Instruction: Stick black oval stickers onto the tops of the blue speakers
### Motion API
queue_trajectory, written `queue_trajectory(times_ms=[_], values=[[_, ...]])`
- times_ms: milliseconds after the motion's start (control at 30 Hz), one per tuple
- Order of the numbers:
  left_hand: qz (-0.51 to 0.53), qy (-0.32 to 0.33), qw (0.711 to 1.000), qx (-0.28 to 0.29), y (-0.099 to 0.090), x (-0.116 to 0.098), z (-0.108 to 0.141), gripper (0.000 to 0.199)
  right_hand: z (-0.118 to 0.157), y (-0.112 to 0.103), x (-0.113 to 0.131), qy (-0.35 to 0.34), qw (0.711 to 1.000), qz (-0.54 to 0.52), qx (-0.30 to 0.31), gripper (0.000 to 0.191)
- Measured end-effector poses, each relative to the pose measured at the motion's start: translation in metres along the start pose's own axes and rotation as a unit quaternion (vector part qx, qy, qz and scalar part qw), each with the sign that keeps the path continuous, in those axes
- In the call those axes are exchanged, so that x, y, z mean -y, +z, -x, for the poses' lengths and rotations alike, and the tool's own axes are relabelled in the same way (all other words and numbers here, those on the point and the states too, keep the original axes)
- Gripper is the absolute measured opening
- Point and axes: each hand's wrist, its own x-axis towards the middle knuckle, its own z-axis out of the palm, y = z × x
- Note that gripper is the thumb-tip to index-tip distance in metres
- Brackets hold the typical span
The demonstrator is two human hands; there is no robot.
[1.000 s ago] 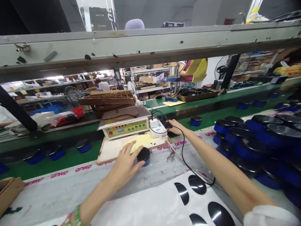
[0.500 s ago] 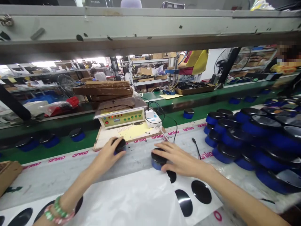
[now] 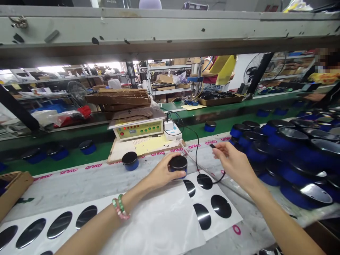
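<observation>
My left hand (image 3: 162, 173) is closed around the side of a round blue device with a glossy black top (image 3: 178, 163), which sits at the upper edge of the white sheets. Pinched between the fingers of my right hand (image 3: 232, 161) is the small black plug (image 3: 212, 145) of a cable. From there the black cable (image 3: 197, 156) loops down past the sheets and back up toward a white power strip (image 3: 172, 134). A second round blue device (image 3: 130, 161) stands by itself left of my left hand. White sheets with round black stickers (image 3: 221, 206) lie below my hands.
Many blue devices (image 3: 292, 136) are stacked at the right. A control box (image 3: 139, 128) with lit indicators stands ahead, by a green conveyor belt (image 3: 195, 132) carrying scattered devices. A shelf beam (image 3: 170, 28) crosses overhead. Across the belt a person (image 3: 212, 69) is partly visible.
My left hand has let go of the left device and moved right to the other one. My right hand has left that device, moved right, and picked up the cable's plug.
</observation>
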Motion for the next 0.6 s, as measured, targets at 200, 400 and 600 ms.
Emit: queue_trajectory(times_ms=[200,400,600], values=[[0.219,-0.002,0.976,-0.012,-0.003,-0.038,0.028,0.079,0.055,-0.028,0.064,-0.215,0.935,-0.277,-0.051,0.012],[0.246,-0.007,0.968,-0.047,0.001,-0.052,0.044,0.070,0.064,-0.026,0.077,-0.283,0.913,-0.285,-0.068,0.023],[0.125,0.005,0.985,-0.119,0.008,-0.058,0.052,0.069,0.075,-0.033,0.084,-0.334,0.923,-0.104,-0.159,0.019]])
